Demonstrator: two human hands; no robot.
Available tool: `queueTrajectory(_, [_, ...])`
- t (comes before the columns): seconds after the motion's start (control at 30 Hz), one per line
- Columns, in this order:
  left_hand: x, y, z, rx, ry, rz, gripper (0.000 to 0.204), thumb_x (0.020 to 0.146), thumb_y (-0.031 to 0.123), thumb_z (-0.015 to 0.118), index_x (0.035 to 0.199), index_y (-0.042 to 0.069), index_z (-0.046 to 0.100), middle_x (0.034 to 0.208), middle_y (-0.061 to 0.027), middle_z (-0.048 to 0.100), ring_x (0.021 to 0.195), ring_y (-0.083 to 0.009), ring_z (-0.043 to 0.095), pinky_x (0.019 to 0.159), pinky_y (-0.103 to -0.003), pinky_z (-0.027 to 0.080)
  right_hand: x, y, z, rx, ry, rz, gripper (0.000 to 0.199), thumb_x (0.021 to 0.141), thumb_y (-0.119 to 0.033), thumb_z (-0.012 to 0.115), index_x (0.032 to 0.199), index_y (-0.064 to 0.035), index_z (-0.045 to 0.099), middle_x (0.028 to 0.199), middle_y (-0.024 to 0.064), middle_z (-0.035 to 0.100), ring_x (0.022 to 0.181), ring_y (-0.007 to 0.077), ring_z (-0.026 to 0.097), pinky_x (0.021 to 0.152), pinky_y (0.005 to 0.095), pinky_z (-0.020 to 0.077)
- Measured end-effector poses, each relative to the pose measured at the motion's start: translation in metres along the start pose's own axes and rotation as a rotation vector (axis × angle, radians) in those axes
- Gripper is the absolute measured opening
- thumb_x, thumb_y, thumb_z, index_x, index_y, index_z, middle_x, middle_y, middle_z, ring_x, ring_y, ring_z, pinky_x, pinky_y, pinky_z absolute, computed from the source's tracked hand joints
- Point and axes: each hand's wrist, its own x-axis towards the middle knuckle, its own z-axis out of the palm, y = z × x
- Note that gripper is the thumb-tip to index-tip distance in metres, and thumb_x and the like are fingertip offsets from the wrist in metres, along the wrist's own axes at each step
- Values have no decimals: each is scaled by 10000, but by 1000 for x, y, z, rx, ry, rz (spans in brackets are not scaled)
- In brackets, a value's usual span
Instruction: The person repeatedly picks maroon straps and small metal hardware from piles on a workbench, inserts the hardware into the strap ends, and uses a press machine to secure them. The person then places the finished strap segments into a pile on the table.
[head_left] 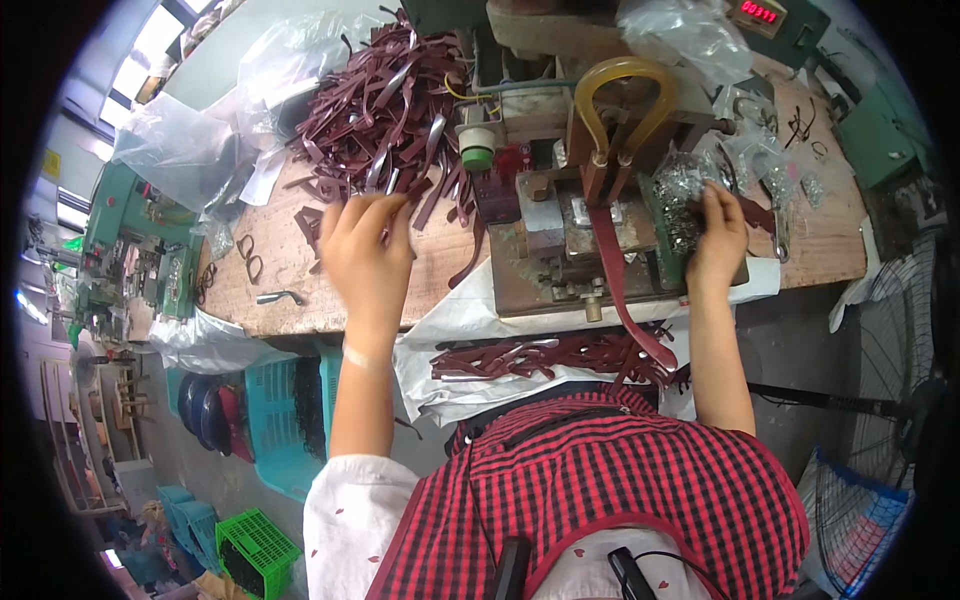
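Checked apron (610, 470) lay nearest; a maroon strap (612, 262), presumably light, supple, best pinched at its free end, overhung the tabletop's (315, 302) front edge, left hand (368, 238) and right hand (722, 240) curled, holds indiscernible.

Lower left, a turquoise basket (272, 425) (slotted) and a green crate (270, 534).
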Motion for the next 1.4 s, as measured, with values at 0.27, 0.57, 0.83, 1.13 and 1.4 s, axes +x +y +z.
queueTrajectory(0.27, [-9, -72, 162, 665, -325, -28, 112, 754, 142, 654, 768, 103, 758, 949, -57, 631, 989, -263, 563, 805, -395, 422, -12, -26, 19, -303, -288, -126, 152, 946, -61, 646, 1081, -13, 697, 997, 20, 701, 918, 91, 630, 854, 232, 483])
queueTrajectory(0.57, [-29, -88, -3, 288, -361, -562, 214, 836, 250, 716, 882, 41, 702, 805, -141, 715, 738, -324, 691, 669, -414, 521, -45, -32, -105, -544, 12, -238, 159, 939, -26, 639, 1078, 16, 704, 1009, 55, 710, 933, 114, 631, 862, 255, 488])
queueTrajectory(0.83, [-59, -132, 48, 304, -78, -255, 212, 939, 228, 621, 1021, 40, 672, 881, -154, 721, 765, -370, 682, 684, -445, 515, -53, -106, 15, -317, -496, -265, 142, 872, -2, 680, 1006, 10, 726, 992, 88, 731, 931, 139, 666, 853, 265, 505])
queueTrajectory(1.13, [-49, -32, 35, -620, 185, -383, 149, 997, 123, 626, 926, -1, 669, 814, -11, 670, 704, -61, 566, 639, -218, 459, -68, -82, 68, 20, -481, 9, 326, 858, -29, 693, 1161, 43, 595, 926, 73, 705, 890, 108, 645, 852, 256, 483])
queueTrajectory(1.4, [-19, 64, -13, -713, 282, -3, 104, 994, -3, 546, 1017, -71, 622, 967, -190, 719, 794, -193, 682, 703, -301, 569, -77, -114, 75, 152, -535, 155, 434, 861, 2, 666, 1271, 43, 530, 1058, 97, 681, 968, 128, 635, 892, 263, 481])
